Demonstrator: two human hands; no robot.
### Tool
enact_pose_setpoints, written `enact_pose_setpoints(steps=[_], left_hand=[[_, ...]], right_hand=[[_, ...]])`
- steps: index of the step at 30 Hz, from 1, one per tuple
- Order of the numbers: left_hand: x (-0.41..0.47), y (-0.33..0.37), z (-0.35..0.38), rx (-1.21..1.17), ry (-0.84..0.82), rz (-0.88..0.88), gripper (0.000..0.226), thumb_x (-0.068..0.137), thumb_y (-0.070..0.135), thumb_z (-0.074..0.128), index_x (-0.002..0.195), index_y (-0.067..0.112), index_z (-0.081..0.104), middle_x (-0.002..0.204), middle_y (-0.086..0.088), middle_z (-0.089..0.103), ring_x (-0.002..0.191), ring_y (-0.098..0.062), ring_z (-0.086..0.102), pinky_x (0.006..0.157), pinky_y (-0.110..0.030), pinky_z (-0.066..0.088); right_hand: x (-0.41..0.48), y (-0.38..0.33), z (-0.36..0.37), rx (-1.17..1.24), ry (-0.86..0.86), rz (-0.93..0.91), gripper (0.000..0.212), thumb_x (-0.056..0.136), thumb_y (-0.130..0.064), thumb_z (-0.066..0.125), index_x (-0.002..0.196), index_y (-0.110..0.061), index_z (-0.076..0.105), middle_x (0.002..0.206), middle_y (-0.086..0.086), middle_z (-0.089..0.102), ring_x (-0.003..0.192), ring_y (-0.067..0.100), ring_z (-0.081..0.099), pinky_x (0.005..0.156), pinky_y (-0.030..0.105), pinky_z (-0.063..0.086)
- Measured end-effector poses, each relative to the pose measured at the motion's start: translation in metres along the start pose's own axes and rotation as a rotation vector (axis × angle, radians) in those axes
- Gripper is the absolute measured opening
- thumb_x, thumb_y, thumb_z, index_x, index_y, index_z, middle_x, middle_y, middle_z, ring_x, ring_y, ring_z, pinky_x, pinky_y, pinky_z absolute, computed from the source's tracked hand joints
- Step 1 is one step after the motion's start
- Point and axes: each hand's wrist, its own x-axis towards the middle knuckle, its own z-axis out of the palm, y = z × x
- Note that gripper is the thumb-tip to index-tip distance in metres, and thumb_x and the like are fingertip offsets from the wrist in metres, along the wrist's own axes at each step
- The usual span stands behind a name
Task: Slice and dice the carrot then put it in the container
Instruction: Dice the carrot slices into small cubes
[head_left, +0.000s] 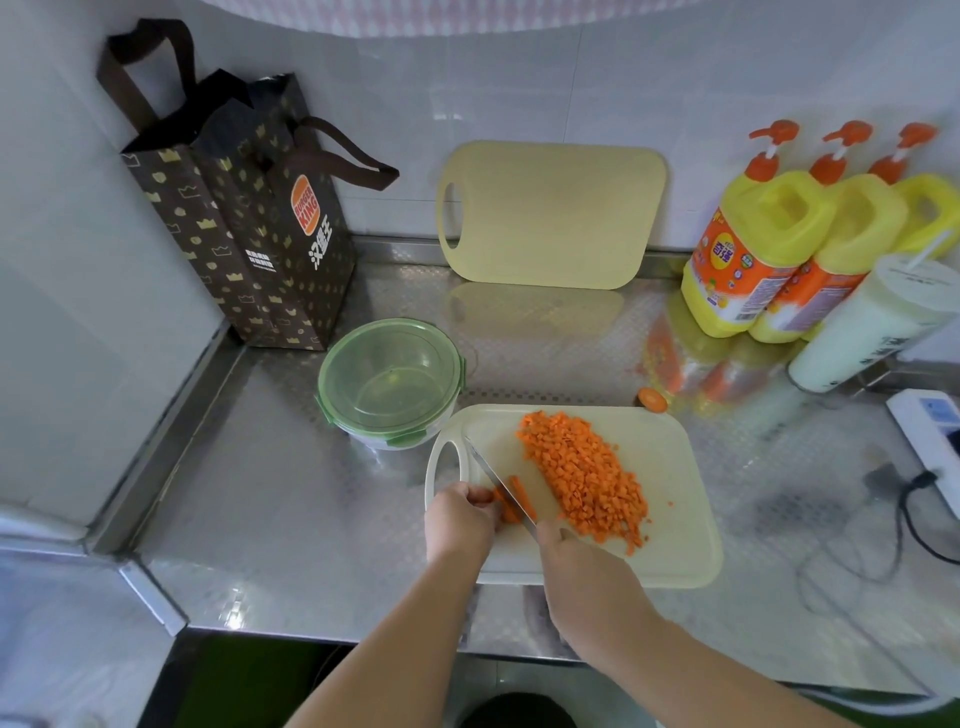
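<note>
- the last carrot strips lie on the cutting board, pinned under the curled fingers of my left hand.
- my right hand is wrapped round the handle of the knife; the blade crosses the strips right beside my left fingers, tip pointing away from me.
- the diced carrot is heaped on the board just right of the blade, with a few bits scattered around it.
- the container, with its green lid on, sits on the worktop beyond my left hand, just beside the board's far left corner.
- a carrot end lies on the worktop just past the board's far edge.
- well beyond my fingers a second board leans on the wall, with a paper bag far left and yellow bottles far right.
</note>
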Motion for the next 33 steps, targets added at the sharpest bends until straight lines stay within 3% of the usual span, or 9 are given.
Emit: enact_pose_setpoints(steps=[3,6,9,12,16,23,29,33], left_hand=[[-0.001,0.002,-0.001,-0.002,0.002,-0.002,0.017,0.081,0.012,0.068,0.072,0.023,0.061,0.079,0.002,0.068,0.084,-0.018,0.065,0.07,-0.022,0.044],[-0.001,0.002,-0.001,0.003,0.003,-0.002,0.013,0.082,0.012,0.068,0.075,0.021,0.063,0.08,0.002,0.068,0.084,-0.018,0.064,0.069,-0.022,0.043],[-0.004,0.001,-0.001,0.015,0.009,0.025,0.01,0.082,0.014,0.068,0.077,0.021,0.064,0.079,0.005,0.066,0.082,-0.016,0.062,0.066,-0.022,0.042],[-0.005,0.001,-0.002,0.022,0.012,0.06,0.011,0.081,0.015,0.07,0.076,0.021,0.063,0.077,0.006,0.065,0.08,-0.015,0.061,0.063,-0.02,0.042],[-0.007,0.001,-0.002,0.024,0.021,0.068,0.008,0.082,0.013,0.069,0.086,0.019,0.065,0.085,0.004,0.067,0.086,-0.016,0.063,0.075,-0.024,0.046],[-0.009,-0.002,-0.003,-0.038,0.012,0.051,0.012,0.084,0.016,0.067,0.096,0.017,0.07,0.092,0.0,0.071,0.09,-0.018,0.066,0.087,-0.034,0.053],[-0.009,-0.004,-0.002,-0.048,0.027,0.046,0.013,0.083,0.015,0.068,0.095,0.018,0.07,0.092,0.002,0.071,0.091,-0.016,0.066,0.088,-0.034,0.053],[-0.01,-0.004,-0.001,-0.019,0.044,0.05,0.008,0.082,0.013,0.067,0.088,0.018,0.068,0.087,0.003,0.069,0.086,-0.014,0.062,0.076,-0.024,0.047]], right_hand=[[0.006,-0.002,0.002,-0.05,0.006,0.032,0.041,0.092,0.0,0.039,0.13,-0.014,0.035,0.115,0.004,0.059,0.096,0.022,0.064,0.073,0.032,0.049],[0.006,-0.002,0.001,-0.037,-0.001,0.017,0.04,0.092,-0.001,0.039,0.13,-0.015,0.035,0.116,0.003,0.059,0.097,0.022,0.063,0.068,0.03,0.045],[0.007,0.001,-0.003,0.006,0.004,0.013,0.032,0.095,-0.003,0.034,0.124,-0.014,0.036,0.107,0.005,0.061,0.091,0.024,0.063,0.062,0.029,0.034],[0.004,0.004,-0.009,0.056,0.052,0.004,0.027,0.096,-0.007,0.033,0.123,-0.015,0.036,0.095,0.004,0.063,0.084,0.022,0.063,0.06,0.029,0.038],[-0.005,0.007,-0.018,0.063,0.105,-0.004,0.021,0.096,-0.009,0.035,0.115,-0.015,0.04,0.08,-0.001,0.058,0.075,0.019,0.064,0.06,0.03,0.044],[-0.008,0.009,-0.029,0.11,0.111,0.003,0.045,0.099,-0.009,0.033,0.143,-0.014,0.027,0.098,0.002,0.063,0.084,0.02,0.062,0.066,0.03,0.044],[-0.012,0.01,-0.022,0.055,0.106,0.002,0.038,0.096,-0.007,0.036,0.133,-0.014,0.033,0.099,0.003,0.064,0.086,0.022,0.063,0.062,0.029,0.038],[-0.013,0.004,-0.018,-0.031,0.064,-0.023,0.036,0.094,-0.005,0.038,0.129,-0.013,0.034,0.105,0.004,0.063,0.09,0.024,0.063,0.053,0.027,0.034]])
